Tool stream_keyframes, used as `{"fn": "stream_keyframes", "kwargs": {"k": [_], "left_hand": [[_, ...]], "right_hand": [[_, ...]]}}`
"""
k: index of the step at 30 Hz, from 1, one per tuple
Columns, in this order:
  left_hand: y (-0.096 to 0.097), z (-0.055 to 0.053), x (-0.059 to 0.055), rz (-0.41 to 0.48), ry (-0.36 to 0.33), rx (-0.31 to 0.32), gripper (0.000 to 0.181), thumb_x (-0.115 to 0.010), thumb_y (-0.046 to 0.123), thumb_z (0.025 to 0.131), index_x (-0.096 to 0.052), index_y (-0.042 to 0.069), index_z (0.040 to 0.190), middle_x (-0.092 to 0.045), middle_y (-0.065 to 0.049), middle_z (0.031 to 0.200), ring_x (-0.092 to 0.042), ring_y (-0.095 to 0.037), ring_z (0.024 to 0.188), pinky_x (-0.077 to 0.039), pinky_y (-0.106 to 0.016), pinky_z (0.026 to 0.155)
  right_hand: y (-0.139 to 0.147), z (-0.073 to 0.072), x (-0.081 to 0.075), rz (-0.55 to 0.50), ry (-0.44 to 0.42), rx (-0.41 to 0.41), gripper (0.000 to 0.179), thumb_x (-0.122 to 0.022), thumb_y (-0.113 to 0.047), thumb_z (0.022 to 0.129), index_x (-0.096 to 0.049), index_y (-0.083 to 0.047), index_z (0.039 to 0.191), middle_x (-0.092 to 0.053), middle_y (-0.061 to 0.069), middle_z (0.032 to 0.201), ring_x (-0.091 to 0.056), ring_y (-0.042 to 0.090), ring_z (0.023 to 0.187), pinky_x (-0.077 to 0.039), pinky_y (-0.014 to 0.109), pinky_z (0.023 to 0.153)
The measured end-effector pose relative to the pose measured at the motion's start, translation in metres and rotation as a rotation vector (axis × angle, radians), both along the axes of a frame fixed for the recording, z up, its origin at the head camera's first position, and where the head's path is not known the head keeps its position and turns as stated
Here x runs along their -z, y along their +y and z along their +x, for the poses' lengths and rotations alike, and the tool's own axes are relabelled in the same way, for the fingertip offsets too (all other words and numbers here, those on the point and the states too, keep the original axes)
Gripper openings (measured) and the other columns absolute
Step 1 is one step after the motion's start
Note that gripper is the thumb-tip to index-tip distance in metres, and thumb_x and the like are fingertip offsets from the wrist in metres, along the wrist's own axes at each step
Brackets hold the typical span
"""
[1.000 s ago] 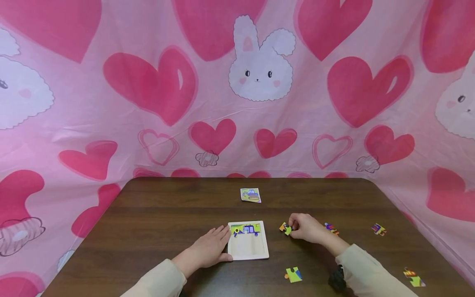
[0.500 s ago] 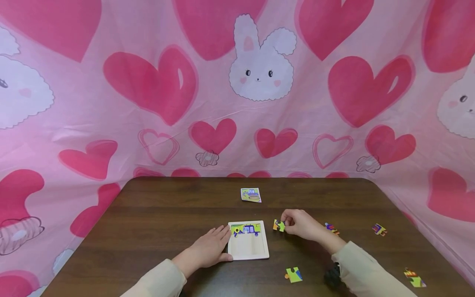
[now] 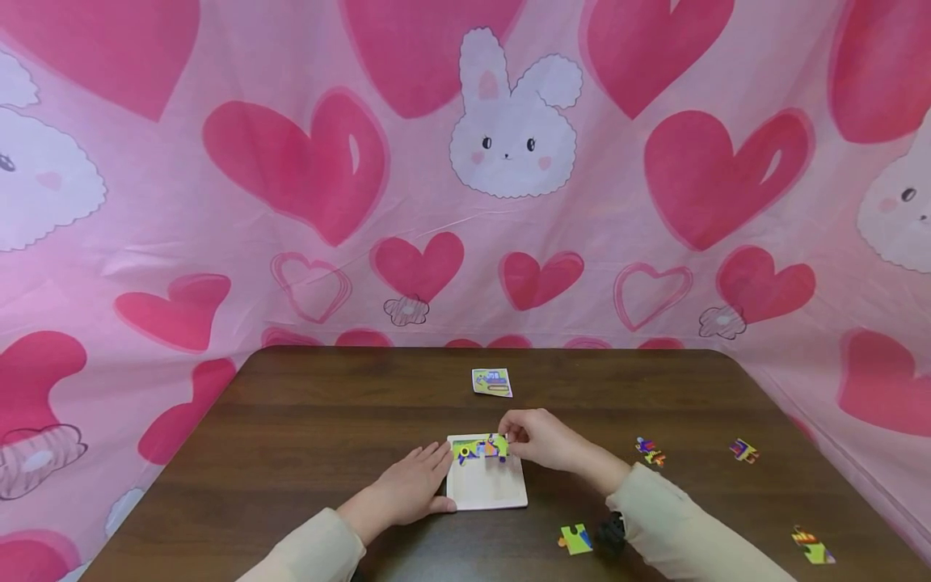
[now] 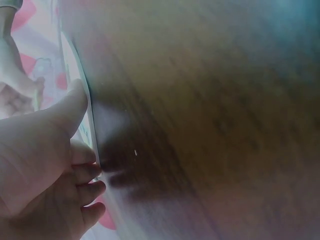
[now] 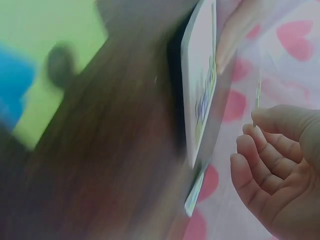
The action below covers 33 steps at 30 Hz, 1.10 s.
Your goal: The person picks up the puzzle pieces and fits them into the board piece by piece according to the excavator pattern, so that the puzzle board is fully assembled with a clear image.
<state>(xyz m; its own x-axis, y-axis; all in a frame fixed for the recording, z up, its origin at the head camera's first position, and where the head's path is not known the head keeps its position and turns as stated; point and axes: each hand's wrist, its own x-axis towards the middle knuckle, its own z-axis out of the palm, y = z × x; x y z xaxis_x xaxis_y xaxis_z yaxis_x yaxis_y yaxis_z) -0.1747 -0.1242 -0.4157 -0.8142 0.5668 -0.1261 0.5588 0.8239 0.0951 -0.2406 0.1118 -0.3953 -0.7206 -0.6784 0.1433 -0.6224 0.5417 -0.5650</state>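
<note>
My left hand rests along the left side of a pale wooden puzzle tray, fingers extended and thumb at the near left corner. A joined strip of puzzle pieces with a blue vehicle picture lies along the tray's far side. Over the right part of that strip, my right hand pinches a green and orange puzzle piece between thumb and fingertips. The right wrist view shows this piece edge-on, held above the level of the tray.
A picture card lies beyond the tray. Loose puzzle pieces are spread to the right: a green one near the front, a purple and orange one, another farther right, and one near the right edge. A heart-patterned cloth hangs behind the table.
My right hand has carried the pinched puzzle piece leftward from the table beside the tray to over its far right part. My left hand has stayed at the tray's left side.
</note>
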Motion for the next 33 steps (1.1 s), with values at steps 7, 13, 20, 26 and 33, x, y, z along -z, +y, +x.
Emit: {"fn": "stream_keyframes", "kwargs": {"k": [7, 13, 20, 26, 33], "left_hand": [[-0.001, 0.0, 0.002, -0.002, 0.016, 0.006, 0.072, -0.057, 0.049, 0.085, -0.045, -0.003, 0.133, -0.039, -0.017, 0.14, -0.035, -0.03, 0.129, -0.03, -0.041, 0.103], [-0.001, -0.002, 0.004, 0.013, -0.009, -0.02, 0.074, -0.056, 0.051, 0.085, -0.043, -0.003, 0.134, -0.038, -0.017, 0.14, -0.033, -0.031, 0.129, -0.028, -0.042, 0.104], [-0.001, 0.0, 0.003, 0.026, 0.004, -0.015, 0.075, -0.058, 0.05, 0.084, -0.043, -0.005, 0.133, -0.038, -0.019, 0.14, -0.034, -0.032, 0.128, -0.028, -0.043, 0.103], [-0.002, -0.003, 0.002, 0.026, -0.005, -0.004, 0.074, -0.057, 0.049, 0.085, -0.042, -0.005, 0.134, -0.037, -0.018, 0.14, -0.034, -0.032, 0.129, -0.029, -0.043, 0.103], [-0.003, -0.003, 0.004, 0.02, -0.004, 0.002, 0.075, -0.056, 0.05, 0.085, -0.042, -0.005, 0.134, -0.037, -0.018, 0.141, -0.034, -0.032, 0.129, -0.029, -0.043, 0.103]], "right_hand": [[-0.026, 0.005, 0.006, 0.058, 0.004, -0.073, 0.017, -0.066, 0.001, 0.078, -0.059, -0.013, 0.084, -0.05, -0.01, 0.067, -0.046, 0.006, 0.061, -0.041, 0.02, 0.055], [-0.039, 0.005, 0.014, 0.118, 0.046, -0.109, 0.015, -0.067, 0.0, 0.079, -0.06, -0.013, 0.08, -0.051, -0.006, 0.064, -0.045, 0.005, 0.059, -0.037, 0.019, 0.054], [-0.047, 0.005, 0.018, 0.176, 0.068, -0.121, 0.013, -0.068, -0.001, 0.079, -0.067, -0.014, 0.081, -0.055, -0.01, 0.067, -0.046, 0.004, 0.06, -0.039, 0.018, 0.056], [-0.049, 0.005, 0.019, 0.201, 0.129, -0.136, 0.013, -0.069, 0.0, 0.078, -0.07, -0.013, 0.081, -0.059, -0.01, 0.07, -0.046, 0.003, 0.059, -0.04, 0.017, 0.056], [-0.051, 0.005, 0.019, 0.211, 0.176, -0.148, 0.012, -0.07, -0.002, 0.078, -0.072, -0.012, 0.082, -0.061, -0.011, 0.071, -0.047, 0.001, 0.06, -0.041, 0.016, 0.057]]}}
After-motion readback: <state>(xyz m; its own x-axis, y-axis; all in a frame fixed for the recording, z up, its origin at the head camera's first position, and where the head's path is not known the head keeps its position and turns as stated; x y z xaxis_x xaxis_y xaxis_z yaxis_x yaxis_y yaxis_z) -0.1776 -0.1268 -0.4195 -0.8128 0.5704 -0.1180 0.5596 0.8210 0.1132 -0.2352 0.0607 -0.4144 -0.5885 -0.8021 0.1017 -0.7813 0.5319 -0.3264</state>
